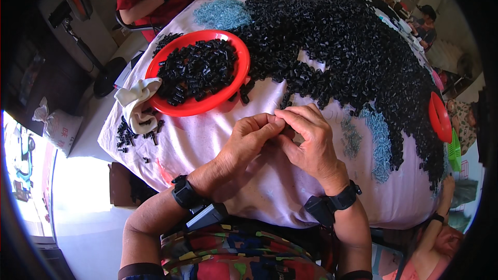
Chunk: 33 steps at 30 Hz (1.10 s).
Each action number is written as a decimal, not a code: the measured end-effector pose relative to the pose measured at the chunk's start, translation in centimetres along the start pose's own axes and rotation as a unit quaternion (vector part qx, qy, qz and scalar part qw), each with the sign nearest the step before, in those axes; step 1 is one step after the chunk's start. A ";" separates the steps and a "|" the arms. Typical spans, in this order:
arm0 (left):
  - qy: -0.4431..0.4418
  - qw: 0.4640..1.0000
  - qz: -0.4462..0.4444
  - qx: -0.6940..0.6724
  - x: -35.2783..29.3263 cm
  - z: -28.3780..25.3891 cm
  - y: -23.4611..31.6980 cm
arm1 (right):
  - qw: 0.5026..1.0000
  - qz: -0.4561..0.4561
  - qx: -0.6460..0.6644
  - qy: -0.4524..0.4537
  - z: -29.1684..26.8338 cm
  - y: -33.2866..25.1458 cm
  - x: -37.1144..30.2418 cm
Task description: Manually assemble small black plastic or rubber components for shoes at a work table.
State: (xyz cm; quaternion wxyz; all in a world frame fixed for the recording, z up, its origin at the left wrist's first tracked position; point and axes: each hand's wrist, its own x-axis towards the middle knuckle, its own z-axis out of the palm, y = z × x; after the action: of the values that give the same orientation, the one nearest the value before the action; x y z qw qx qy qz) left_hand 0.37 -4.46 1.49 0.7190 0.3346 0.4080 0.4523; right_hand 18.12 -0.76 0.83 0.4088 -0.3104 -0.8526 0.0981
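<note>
Over the near part of the cloth-covered table, my left hand (pixel 249 139) and my right hand (pixel 314 142) meet, fingertips pinched together. Whatever they hold is hidden by the fingers. Just beyond them spreads a wide heap of small black plastic parts (pixel 332 46). Right of my right hand lie a small pile of greyish pieces (pixel 351 141) and a strip of tiny clear-blue pieces (pixel 379 148). To the left of my left hand, a round red tray (pixel 241 67) holds many black parts (pixel 199 67). Each of my wrists wears a black strap.
A crumpled white cloth (pixel 134 105) hangs over the tray's edge, near scattered black pieces (pixel 124 134). Another clear-blue pile (pixel 223 13) lies farther back. A co-worker in red (pixel 148 0) sits at far left; another person's arm (pixel 433 228) is at right. A fan (pixel 78 0) stands left.
</note>
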 end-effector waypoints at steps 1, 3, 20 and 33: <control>-0.001 1.000 -0.007 0.004 -0.2 0.1 0.1 | 1.000 0.009 0.001 0.007 0.0 0.0 -0.1; 0.010 1.000 -0.020 -0.012 -0.6 0.5 0.5 | 1.000 0.017 0.001 0.013 -0.1 0.1 -0.1; -0.013 0.999 -0.023 -0.033 -0.6 0.1 -0.3 | 0.998 0.024 0.048 -0.036 0.1 0.9 -0.4; -0.010 0.999 -0.046 -0.014 -0.4 -0.1 0.3 | 1.000 0.008 0.020 0.000 -0.3 0.5 0.2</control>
State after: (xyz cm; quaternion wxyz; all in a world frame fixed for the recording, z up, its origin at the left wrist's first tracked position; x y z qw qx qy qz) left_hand 0.05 -4.73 1.80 0.7477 0.3101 0.4092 0.4211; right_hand 18.47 -0.33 0.92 0.4140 -0.3094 -0.8479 0.1181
